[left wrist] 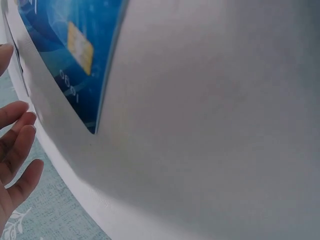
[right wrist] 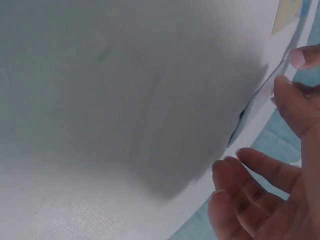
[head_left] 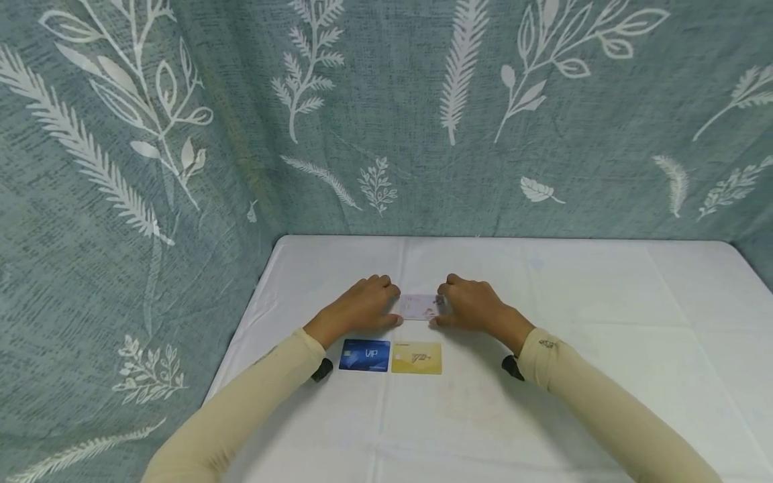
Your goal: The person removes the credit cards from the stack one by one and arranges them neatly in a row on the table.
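A pale card (head_left: 418, 307) with a small flower print is held flat between both hands at the middle of the table. The left hand (head_left: 370, 305) has its thumb and forefinger at the card's left end. At the card's right end, the right hand (head_left: 474, 305) grips with thumb and forefinger, the thumb (right wrist: 289, 100) overlapping the card's edge. The other fingers (left wrist: 20, 150) of the left hand are loosely bent. Nearer the person lie a blue VIP card (head_left: 365, 355) and, just right of it, a yellow card (head_left: 417, 358).
A white cloth covers the table (head_left: 604, 376), with its rounded far edge against a green leaf-patterned curtain (head_left: 423, 188). The same curtain hangs along the left side. Dark wrist cameras sit under both cream sleeves (head_left: 241, 402).
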Available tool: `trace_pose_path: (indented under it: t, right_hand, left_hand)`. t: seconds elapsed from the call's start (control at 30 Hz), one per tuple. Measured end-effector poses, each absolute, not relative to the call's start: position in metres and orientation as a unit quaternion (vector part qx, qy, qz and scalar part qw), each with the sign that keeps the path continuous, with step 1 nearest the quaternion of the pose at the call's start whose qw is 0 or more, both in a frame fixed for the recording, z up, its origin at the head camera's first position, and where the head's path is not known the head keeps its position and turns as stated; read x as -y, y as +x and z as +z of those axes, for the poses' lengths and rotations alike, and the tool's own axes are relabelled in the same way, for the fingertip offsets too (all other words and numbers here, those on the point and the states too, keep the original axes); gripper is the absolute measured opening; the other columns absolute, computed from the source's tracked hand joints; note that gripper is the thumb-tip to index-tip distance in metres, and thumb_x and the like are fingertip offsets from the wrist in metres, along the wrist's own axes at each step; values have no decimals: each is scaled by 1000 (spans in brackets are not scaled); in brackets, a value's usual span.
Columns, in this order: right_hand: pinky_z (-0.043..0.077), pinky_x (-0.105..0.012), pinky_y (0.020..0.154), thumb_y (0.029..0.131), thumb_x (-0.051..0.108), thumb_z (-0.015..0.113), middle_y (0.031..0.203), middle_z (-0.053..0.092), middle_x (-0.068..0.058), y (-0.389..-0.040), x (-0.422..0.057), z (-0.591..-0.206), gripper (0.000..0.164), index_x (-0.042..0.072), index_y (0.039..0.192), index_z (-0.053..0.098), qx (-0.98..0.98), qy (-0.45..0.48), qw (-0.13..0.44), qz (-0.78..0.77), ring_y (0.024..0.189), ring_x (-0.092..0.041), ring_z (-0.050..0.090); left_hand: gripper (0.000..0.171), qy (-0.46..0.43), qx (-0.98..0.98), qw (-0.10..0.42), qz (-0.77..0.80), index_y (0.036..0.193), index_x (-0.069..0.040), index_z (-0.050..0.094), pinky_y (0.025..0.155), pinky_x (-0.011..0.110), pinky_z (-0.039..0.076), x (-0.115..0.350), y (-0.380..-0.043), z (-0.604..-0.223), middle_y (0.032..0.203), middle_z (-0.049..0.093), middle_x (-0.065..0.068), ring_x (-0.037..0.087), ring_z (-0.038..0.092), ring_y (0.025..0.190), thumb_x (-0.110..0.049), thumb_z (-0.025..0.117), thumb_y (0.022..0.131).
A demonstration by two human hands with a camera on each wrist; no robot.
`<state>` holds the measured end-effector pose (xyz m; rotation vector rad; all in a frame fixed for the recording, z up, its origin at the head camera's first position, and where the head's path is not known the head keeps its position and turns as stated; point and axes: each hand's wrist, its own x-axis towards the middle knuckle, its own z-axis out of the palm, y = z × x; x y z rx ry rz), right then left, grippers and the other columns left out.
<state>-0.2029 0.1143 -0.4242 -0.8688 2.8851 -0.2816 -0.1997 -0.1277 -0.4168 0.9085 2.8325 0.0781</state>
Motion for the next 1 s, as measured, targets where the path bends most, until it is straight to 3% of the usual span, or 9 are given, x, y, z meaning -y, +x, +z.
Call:
trace_pose_path:
  t: [0.33, 1.0]
  right_hand:
    - [48, -33, 61, 80, 55, 80, 110, 61, -9, -213, -114, -429, 62, 8, 119, 69, -951, -284, 76, -97, 75, -14, 55]
    - [47, -31, 58, 78, 51, 83, 106, 61, -8, -215, -114, -431, 61, 7, 119, 69, -948, -298, 56, -100, 70, -13, 53]
  left_hand:
    - [60, 318, -943, 98, 22, 135, -8, 61, 96, 41, 49, 122, -211, -420, 128, 59, 12, 24, 57, 107, -50, 67, 93]
    - [57, 318, -941, 110, 24, 128, -9, 63, 88, 36, 50, 113, -219, -420, 114, 60, 5, 17, 52, 93, -49, 73, 89]
